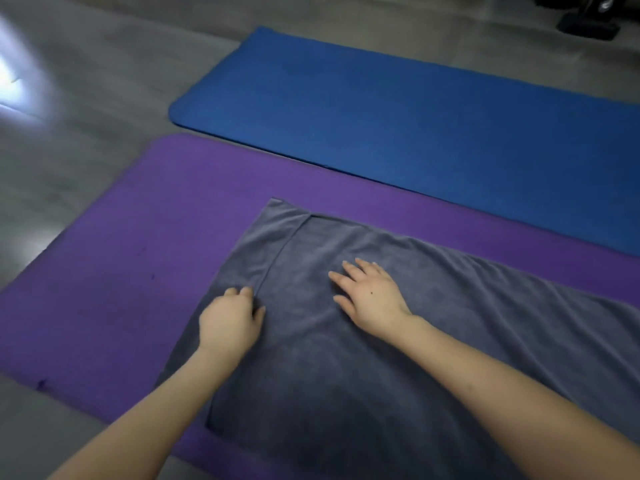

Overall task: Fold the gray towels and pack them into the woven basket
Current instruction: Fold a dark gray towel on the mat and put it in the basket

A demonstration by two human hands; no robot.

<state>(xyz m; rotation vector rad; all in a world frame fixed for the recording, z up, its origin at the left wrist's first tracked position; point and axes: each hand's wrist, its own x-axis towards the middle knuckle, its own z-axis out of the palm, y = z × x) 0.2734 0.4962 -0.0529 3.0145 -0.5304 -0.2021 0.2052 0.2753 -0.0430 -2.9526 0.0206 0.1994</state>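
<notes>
A gray towel (450,323) lies spread on the purple mat (138,254), folded over so that an upper layer ends at a seam a little inside its left edge. My left hand (230,323) rests on the towel by that seam, fingers curled down onto the cloth. Flat on the upper layer lies my right hand (370,299), fingers spread and pointing away from me. Neither hand lifts any cloth. The towel runs out of view at the right and bottom. No woven basket is in view.
A blue mat (415,109) lies on the grey floor (69,133) beyond the purple one, almost touching it. A dark object (588,22) stands at the top right corner. Glare marks the floor at the far left.
</notes>
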